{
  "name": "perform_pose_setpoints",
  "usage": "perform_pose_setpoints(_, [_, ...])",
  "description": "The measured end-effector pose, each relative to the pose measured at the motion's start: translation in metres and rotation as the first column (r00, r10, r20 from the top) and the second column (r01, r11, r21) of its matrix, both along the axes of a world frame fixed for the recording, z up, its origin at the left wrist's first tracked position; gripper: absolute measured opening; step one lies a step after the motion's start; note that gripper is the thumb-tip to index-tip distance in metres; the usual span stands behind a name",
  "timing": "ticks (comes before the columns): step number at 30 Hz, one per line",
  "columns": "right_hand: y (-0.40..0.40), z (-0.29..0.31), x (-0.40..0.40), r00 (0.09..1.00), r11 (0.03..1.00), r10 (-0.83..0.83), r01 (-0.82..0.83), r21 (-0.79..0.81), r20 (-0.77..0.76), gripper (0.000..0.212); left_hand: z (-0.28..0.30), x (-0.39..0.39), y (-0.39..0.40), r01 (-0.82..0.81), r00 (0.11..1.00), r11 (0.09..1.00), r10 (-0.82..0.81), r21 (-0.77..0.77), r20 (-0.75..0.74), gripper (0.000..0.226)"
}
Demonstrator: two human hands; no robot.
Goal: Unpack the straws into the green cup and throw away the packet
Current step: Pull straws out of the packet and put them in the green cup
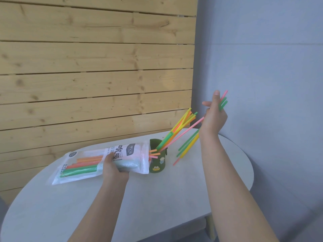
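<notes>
While my left hand (114,169) pins the packet (103,163) on the tabletop (157,198), my right hand (214,117) loosely grips slanting straws (187,145); the green cup (158,159) sits lower left of them, at frame centre, nearer my left.

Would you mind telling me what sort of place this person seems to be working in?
Probably a small indoor corner of a home or a staged room, though that is a guess. A rounded pale table stands against a wall of bare wooden planks beside a plain grey-blue wall, with only a green cup and a straw packet on it.
</notes>
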State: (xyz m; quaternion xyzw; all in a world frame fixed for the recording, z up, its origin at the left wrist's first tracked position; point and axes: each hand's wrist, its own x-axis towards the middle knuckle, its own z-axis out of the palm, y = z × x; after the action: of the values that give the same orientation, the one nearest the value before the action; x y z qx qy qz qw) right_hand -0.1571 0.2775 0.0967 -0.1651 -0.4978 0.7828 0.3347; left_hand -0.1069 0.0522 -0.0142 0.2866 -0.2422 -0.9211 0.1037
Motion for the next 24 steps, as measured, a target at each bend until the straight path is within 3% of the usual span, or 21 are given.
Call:
perform_pose_setpoints(10, [0.034, 0.02, 0.015, 1.0, 0.99, 0.012, -0.008, -0.138, 0.023, 0.046, 0.001, 0.005, -0.001, -0.002, 1.0, 1.0, 0.002, -0.021, -0.023, 0.004])
perform_pose_setpoints(17, [0.058, 0.016, 0.029, 0.995, 0.939, 0.084, -0.094, -0.331, -0.045, 0.051, 0.006, 0.012, 0.002, 0.021, 0.999, 0.999, -0.022, -0.026, -0.031, 0.005])
perform_pose_setpoints(24, [0.073, 0.016, 0.039, 0.988, 0.947, 0.147, -0.152, -0.282, -0.041, 0.05, 0.01, 0.021, 0.004, 0.013, 0.999, 0.997, -0.017, -0.077, -0.051, 0.01])
